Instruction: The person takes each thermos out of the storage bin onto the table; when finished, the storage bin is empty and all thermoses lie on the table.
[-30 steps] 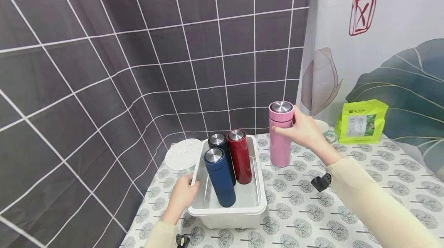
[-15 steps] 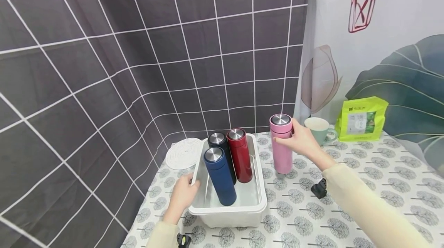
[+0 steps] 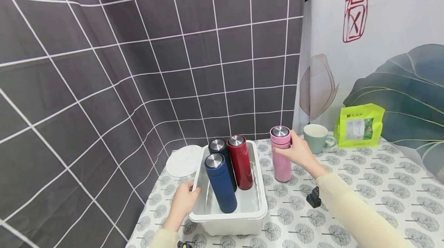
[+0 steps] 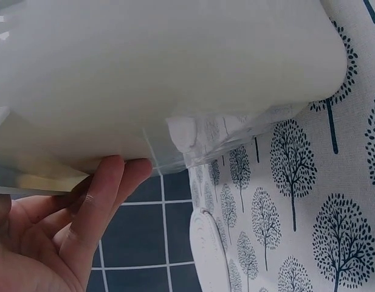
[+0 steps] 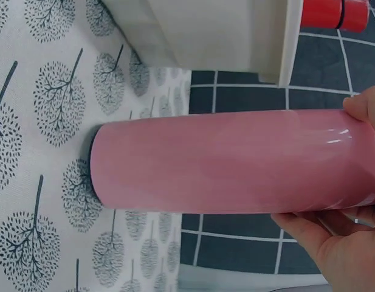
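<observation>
A pink thermos bottle (image 3: 282, 163) with a steel-topped lid stands upright just right of the white plastic bin (image 3: 239, 225). My right hand (image 3: 299, 150) grips it near the top, thumb on one side and fingers on the other; in the right wrist view the bottle's base (image 5: 99, 167) is right at the tablecloth. My left hand (image 3: 184, 201) holds the bin's left rim, and the left wrist view has its fingers (image 4: 102, 188) against the bin's outer wall. Inside the bin are a blue thermos (image 3: 222, 186), a red thermos (image 3: 241, 165) and a black thermos (image 3: 227, 159), partly hidden behind the blue one.
A round white woven mat (image 3: 184, 161) lies behind the bin on the left. Toward the back right stand a pale green mug (image 3: 315, 140) and a bright green pouch (image 3: 359, 126). A dark gridded curtain (image 3: 173, 66) hangs behind the tree-print tablecloth (image 3: 329, 209).
My right hand has lowered the pink thermos to the tablecloth beside the bin, and the mug has come into fuller view. My left hand stays on the bin's rim.
</observation>
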`<state>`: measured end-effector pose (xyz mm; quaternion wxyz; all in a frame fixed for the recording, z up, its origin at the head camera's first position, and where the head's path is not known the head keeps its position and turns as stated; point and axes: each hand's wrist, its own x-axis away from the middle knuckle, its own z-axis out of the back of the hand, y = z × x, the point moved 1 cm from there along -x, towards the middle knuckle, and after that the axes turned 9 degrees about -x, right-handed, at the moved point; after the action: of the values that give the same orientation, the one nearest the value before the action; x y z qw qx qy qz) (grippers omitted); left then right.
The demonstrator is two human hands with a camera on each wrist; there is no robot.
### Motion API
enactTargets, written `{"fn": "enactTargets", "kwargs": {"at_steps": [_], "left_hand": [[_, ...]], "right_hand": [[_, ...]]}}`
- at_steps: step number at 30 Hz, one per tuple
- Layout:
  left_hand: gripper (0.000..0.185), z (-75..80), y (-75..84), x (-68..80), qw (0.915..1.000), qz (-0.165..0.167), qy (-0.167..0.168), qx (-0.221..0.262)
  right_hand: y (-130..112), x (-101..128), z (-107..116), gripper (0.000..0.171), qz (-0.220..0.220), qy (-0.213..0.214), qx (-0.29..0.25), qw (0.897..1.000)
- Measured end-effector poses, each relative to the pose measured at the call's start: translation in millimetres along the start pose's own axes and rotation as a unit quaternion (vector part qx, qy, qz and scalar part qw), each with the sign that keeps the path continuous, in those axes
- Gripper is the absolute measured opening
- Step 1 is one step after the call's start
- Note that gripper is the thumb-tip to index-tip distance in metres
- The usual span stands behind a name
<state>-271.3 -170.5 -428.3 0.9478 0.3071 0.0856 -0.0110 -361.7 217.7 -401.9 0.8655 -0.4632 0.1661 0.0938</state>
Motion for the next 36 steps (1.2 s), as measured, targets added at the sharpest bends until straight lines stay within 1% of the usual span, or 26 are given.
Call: {"fn": "enactTargets", "kwargs": {"at_steps": [4,9,13,18,22,24,31,36], "left_hand": [[0.035,-1.8,-1.3,1.9,1.0,0.0,0.0,0.005],[0.036,-1.2,0.8,-0.5,1.0,0.001,0.008,0.005],[0.034,-0.6,1.9,-1.6,0.9999,0.003,0.012,0.002],[0.034,-0.7,1.4,0.8,0.9999,0.012,0.006,-0.003],[0.035,-1.0,1.6,1.9,0.9999,0.013,0.005,-0.004],[0.035,-1.1,1.8,2.0,0.9999,0.013,0.005,-0.003],[0.035,-2.0,1.5,1.8,0.9999,0.011,0.005,0.002],[0.035,-1.4,0.1,0.9,0.9999,0.01,0.006,0.005]], "right_hand": [[4,1,-4,0.071,-0.007,0.005,-0.002,1.0],[4,-2,-4,0.07,-0.012,0.008,-0.012,1.0],[4,-5,-4,0.068,-0.01,0.005,-0.008,1.0],[6,-3,-6,0.07,-0.014,0.0,-0.005,1.0],[8,1,-7,0.07,-0.017,0.008,-0.007,1.0],[7,2,-8,0.073,-0.019,0.01,-0.01,1.0],[3,5,-5,0.094,-0.03,0.02,-0.042,0.998],[-4,5,3,0.097,-0.019,0.022,-0.026,0.999]]}}
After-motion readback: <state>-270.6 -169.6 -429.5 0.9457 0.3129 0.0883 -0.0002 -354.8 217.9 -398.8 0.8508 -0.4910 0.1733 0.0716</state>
